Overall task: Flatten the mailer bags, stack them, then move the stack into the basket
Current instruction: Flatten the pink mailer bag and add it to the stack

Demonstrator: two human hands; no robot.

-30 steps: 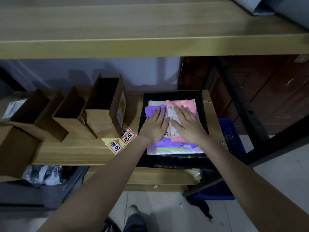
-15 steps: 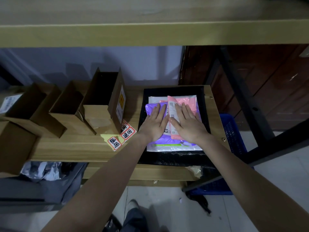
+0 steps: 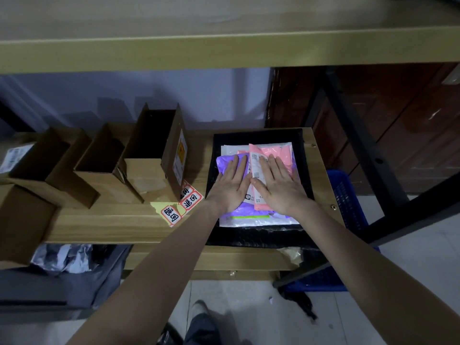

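A stack of mailer bags lies on a large black mailer (image 3: 258, 235) at the right end of the wooden shelf. On top is a pink bag (image 3: 281, 151) with a white label, under it a purple bag (image 3: 224, 161), and below them a white bag (image 3: 249, 221). My left hand (image 3: 230, 185) presses flat on the purple bag with straight fingers. Beside it, my right hand (image 3: 278, 186) presses flat on the pink bag. A blue plastic basket (image 3: 347, 195) stands on the floor to the right of the shelf, partly hidden behind it.
Three open cardboard boxes (image 3: 149, 155) stand in a row to the left on the shelf (image 3: 112, 225), another at the far left. Red-and-white stickers (image 3: 185, 201) lie beside the stack. A black metal frame (image 3: 368, 155) runs on the right. Grey bags (image 3: 64, 260) sit below.
Both hands have stayed flat on the stack, sliding slightly. The view has shifted down a little.
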